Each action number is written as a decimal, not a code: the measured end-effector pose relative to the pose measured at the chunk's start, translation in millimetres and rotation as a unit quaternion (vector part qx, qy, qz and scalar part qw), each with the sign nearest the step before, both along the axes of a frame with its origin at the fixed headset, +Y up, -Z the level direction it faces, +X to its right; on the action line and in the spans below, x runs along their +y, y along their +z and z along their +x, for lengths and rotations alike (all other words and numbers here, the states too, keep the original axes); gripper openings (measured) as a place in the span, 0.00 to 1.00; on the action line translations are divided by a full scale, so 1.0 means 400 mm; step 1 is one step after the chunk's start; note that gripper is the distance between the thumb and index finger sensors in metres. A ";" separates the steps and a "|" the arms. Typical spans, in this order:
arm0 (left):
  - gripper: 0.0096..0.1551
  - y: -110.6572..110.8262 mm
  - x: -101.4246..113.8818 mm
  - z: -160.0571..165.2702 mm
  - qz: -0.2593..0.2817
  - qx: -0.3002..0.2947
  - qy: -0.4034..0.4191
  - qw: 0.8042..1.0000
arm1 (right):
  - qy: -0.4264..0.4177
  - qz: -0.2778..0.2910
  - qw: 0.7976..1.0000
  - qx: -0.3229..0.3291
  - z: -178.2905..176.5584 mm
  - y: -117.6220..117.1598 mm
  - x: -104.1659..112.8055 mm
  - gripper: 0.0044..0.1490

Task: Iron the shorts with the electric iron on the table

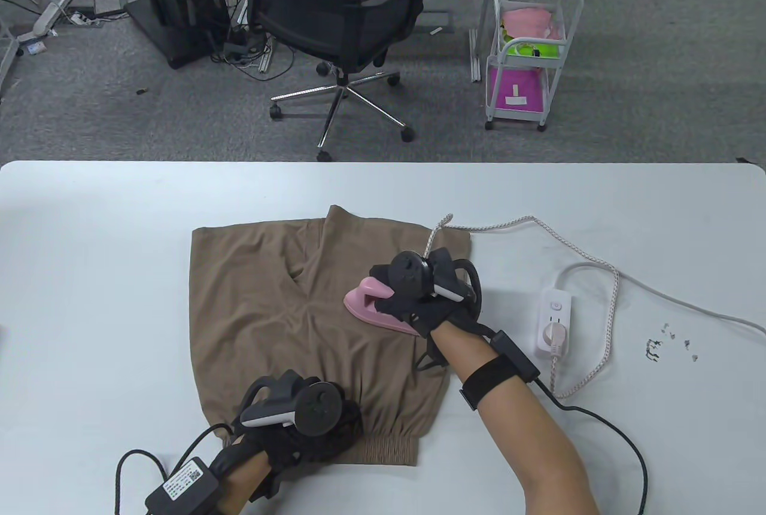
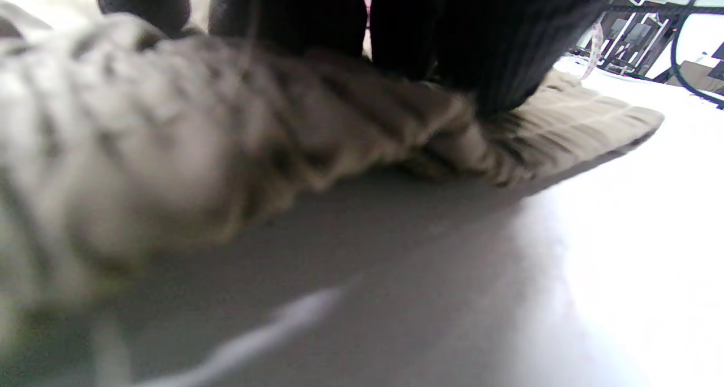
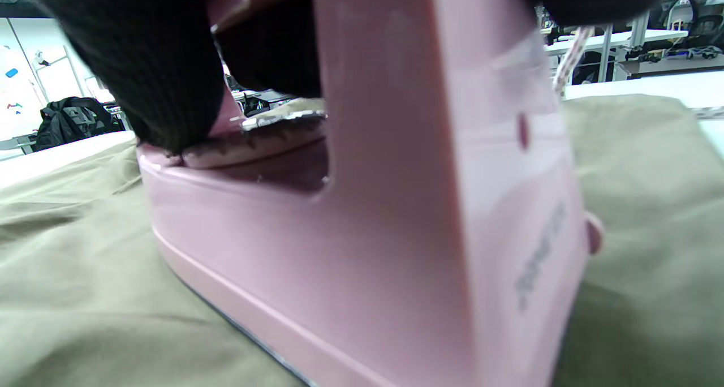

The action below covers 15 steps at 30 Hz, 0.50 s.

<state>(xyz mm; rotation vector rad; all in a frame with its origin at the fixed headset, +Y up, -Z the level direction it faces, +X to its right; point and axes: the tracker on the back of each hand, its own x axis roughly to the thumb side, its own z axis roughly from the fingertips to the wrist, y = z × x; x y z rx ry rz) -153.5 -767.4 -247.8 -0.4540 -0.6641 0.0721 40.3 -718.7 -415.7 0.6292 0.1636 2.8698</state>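
Brown shorts lie flat on the white table, waistband toward me. My right hand grips the handle of a pink electric iron, whose soleplate rests on the right half of the shorts. The right wrist view shows the iron close up on the fabric, gloved fingers wrapped round the handle. My left hand presses down on the elastic waistband near the table's front edge. The left wrist view shows its fingers on the ribbed waistband.
The iron's braided cord loops right to a white power strip with the plug in it. Small dark bits lie at the far right. Beyond the table stand an office chair and a white cart.
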 end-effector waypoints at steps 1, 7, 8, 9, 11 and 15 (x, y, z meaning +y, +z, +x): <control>0.34 0.000 0.000 0.000 0.000 0.000 0.000 1.000 | -0.003 0.002 1.000 0.001 -0.005 -0.001 0.000 0.38; 0.34 0.000 0.000 0.000 0.000 0.000 0.001 1.000 | -0.030 0.005 0.999 0.020 -0.064 -0.001 0.001 0.38; 0.34 0.000 0.000 0.000 0.000 0.000 0.001 1.000 | -0.033 0.006 0.999 0.026 -0.080 0.000 0.001 0.38; 0.34 0.000 0.000 0.000 -0.001 0.001 0.001 1.000 | -0.037 0.003 0.999 0.034 -0.102 0.001 0.002 0.38; 0.34 0.000 0.000 0.000 -0.001 0.001 0.001 1.000 | -0.041 0.001 0.998 0.043 -0.128 0.004 0.001 0.38; 0.34 0.000 0.000 -0.001 -0.001 0.001 0.002 1.000 | -0.044 -0.004 0.997 0.067 -0.185 0.015 0.000 0.39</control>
